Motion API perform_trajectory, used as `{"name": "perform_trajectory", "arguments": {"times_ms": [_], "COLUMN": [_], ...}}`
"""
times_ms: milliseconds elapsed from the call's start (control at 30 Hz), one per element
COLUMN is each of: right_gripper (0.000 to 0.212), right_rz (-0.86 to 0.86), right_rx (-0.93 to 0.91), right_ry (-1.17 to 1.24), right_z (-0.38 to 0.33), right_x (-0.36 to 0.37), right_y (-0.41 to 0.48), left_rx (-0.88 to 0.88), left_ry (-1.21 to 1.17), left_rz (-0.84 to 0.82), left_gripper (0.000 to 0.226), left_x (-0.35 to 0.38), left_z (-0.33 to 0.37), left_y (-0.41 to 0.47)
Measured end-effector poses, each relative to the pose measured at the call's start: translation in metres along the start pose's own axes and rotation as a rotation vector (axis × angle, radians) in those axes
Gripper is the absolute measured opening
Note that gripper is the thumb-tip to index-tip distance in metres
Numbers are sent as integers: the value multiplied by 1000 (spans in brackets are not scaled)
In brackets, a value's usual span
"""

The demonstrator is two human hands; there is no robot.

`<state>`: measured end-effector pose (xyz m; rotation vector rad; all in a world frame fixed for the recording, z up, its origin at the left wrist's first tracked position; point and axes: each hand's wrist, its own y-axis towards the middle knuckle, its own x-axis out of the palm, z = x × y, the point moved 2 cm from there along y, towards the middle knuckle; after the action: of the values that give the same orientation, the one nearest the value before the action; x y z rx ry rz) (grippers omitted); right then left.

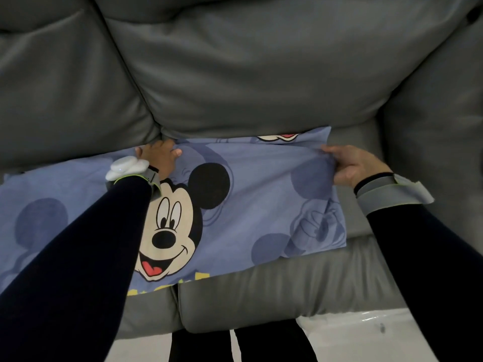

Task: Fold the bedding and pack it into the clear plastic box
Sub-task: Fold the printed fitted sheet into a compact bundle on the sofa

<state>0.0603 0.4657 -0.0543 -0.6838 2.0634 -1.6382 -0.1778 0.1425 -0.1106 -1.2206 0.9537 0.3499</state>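
Note:
A blue bedding sheet printed with a cartoon mouse face lies spread flat across the seat of a grey sofa. My left hand rests on its far edge near the seat's back crease, fingers curled into the cloth. My right hand pinches the sheet's far right edge, and the cloth is pulled taut between the two hands. The clear plastic box does not show for certain; a shiny pale surface sits at the lower right.
The sofa's back cushions rise behind the sheet and an armrest stands at the right. My dark trouser legs stand against the seat's front edge on a pale floor.

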Motion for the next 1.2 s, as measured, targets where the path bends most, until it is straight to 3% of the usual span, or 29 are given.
{"name": "perform_trajectory", "arguments": {"times_ms": [33,100,167,233,300,367,533,633,767,833,900,967,1033,1100,1133,1200], "right_gripper": [4,24,26,27,21,14,55,41,36,33,24,40,48,53,55,34], "right_rz": [12,89,97,34,-99,-120,71,26,-36,-80,-118,-117,-152,-156,-115,-8], "right_rx": [-62,-133,-189,-197,-128,-37,-132,-109,-80,-56,-63,-175,-310,-374,-387,-410], "right_ry": [84,278,346,198,-103,-202,-304,-241,121,95,-16,-21,225,548,594,380], "right_z": [-1,0,2,6,18,37,83,90,70,60,52,39,29,29,33,46], "right_x": [-3,-11,-11,-8,-3,0,-9,-16,-14,-12,-11,-17,-27,-36,-40,-40], "right_y": [0,1,-7,-15,-19,-15,-3,-9,-29,-43,-50,-50,-49,-45,-39,-34], "left_rx": [0,-19,-62,6,241,358,261,264,249,304,428,525,571,503,447,400], "left_ry": [9,49,65,-11,-97,-58,88,113,-64,-194,-227,-140,-134,-224,-239,-245], "left_rz": [5,10,102,349,436,304,177,197,315,369,254,86,63,128,139,62], "left_gripper": [44,42,38,37,47,66,80,79,68,64,63,52,36,23,21,23], "left_x": [0,-2,-6,-6,13,48,95,102,61,33,13,-4,-22,-35,-35,-27], "left_z": [0,3,11,27,51,68,58,54,69,84,103,123,129,125,124,130], "left_y": [-2,-9,-21,-41,-68,-93,-129,-143,-128,-108,-84,-66,-51,-37,-32,-30]}}
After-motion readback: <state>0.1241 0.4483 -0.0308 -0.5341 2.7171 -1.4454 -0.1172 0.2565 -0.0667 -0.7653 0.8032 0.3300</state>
